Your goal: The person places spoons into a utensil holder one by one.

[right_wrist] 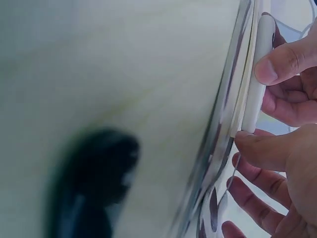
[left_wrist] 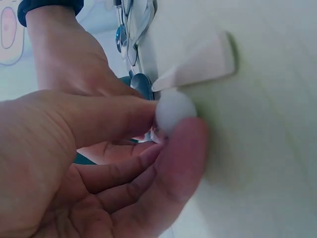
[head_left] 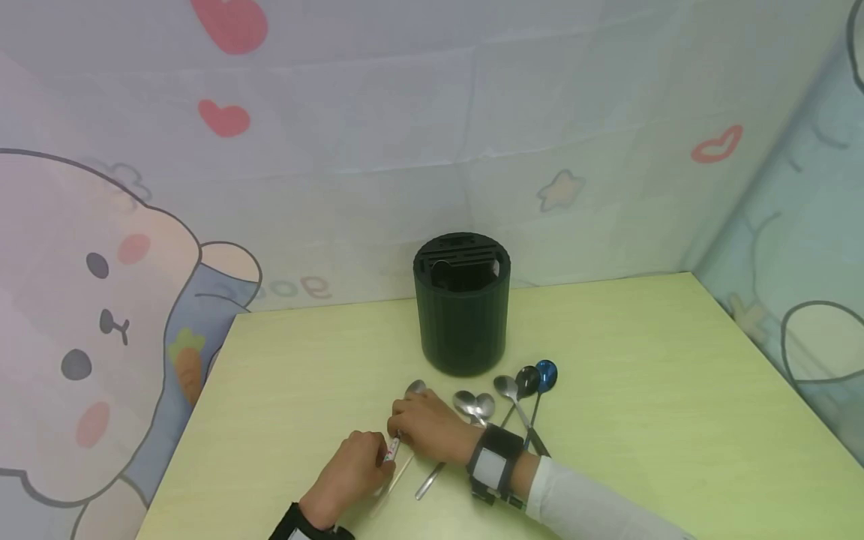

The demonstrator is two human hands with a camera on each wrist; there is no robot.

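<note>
So both hands are bunched together at the near edge of the pale green table [head_left: 675, 360], working on the same thing: a spoon with a white handle [head_left: 392, 450] that has some red marking on it. The left hand [head_left: 354, 472] has its fingers curled in and is pinching the end of that white handle between thumb and fingertip, which the left wrist view shows pretty clearly. The right hand [head_left: 425, 427] sits just beside it, knuckles up, fingers bent down around the upper part of the same handle; in the right wrist view you can see the right hand's thumb on the white handle, with the left hand's fingers wrapped on it further up. The spoon's silver bowl [head_left: 415, 388] pokes out just past the right hand's knuckles, so the spoon lies flat on the table, pointing away toward the black utensil holder [head_left: 462, 307], which stands upright near the middle of the table with slots in its top. Beside the right wrist there's a little cluster of other spoons lying on the table: two silver spoons [head_left: 475, 405] close in, another silver one [head_left: 506, 387], a dark spoon [head_left: 527, 379] and a blue spoon [head_left: 545, 374] further right, handles crossing. The right wrist has a black strap [head_left: 496, 465] with a white sleeve behind it.
</note>
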